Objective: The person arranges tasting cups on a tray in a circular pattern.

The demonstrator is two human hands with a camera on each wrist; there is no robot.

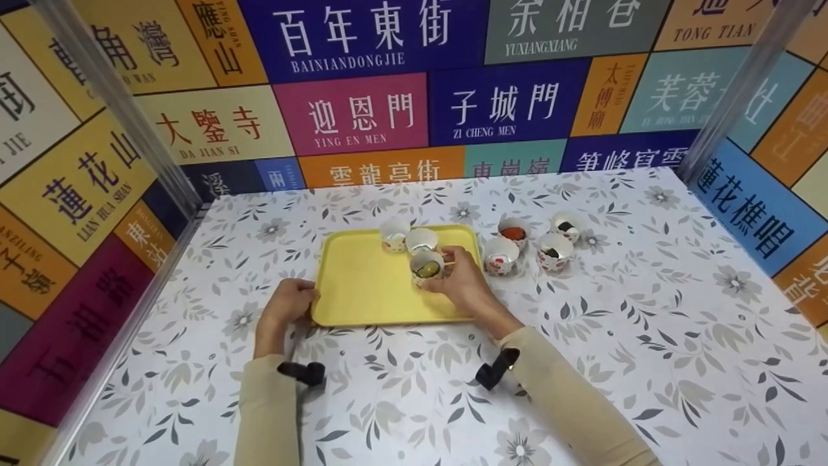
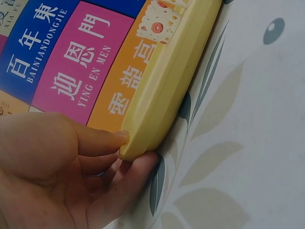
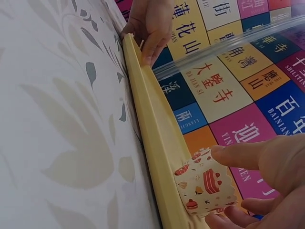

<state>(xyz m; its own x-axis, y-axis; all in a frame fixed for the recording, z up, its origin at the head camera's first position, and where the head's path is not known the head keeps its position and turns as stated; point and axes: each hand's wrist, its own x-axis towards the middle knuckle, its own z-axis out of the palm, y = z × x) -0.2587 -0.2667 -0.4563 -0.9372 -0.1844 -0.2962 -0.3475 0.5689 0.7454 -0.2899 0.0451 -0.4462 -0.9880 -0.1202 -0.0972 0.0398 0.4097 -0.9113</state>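
A yellow tray (image 1: 362, 281) lies on the table, its left edge pinched by my left hand (image 1: 288, 304). In the left wrist view the thumb (image 2: 116, 138) is on top of the tray corner, other fingers beneath. My right hand (image 1: 464, 279) holds a paper baking cup (image 3: 206, 183) between thumb and fingers, over the tray's right half. Greenish-yellow content shows inside that cup in the head view. Right behind it on the tray stand two more paper cups, one white inside (image 1: 422, 240) and one further back (image 1: 394, 237).
Right of the tray, several printed paper cups stand on the floral tablecloth (image 1: 401, 401): one with red-orange content (image 1: 513, 233), one with a small red bit (image 1: 501, 257), others with dark pieces (image 1: 554, 252). Colourful sign panels (image 1: 362, 110) wall the back and sides.
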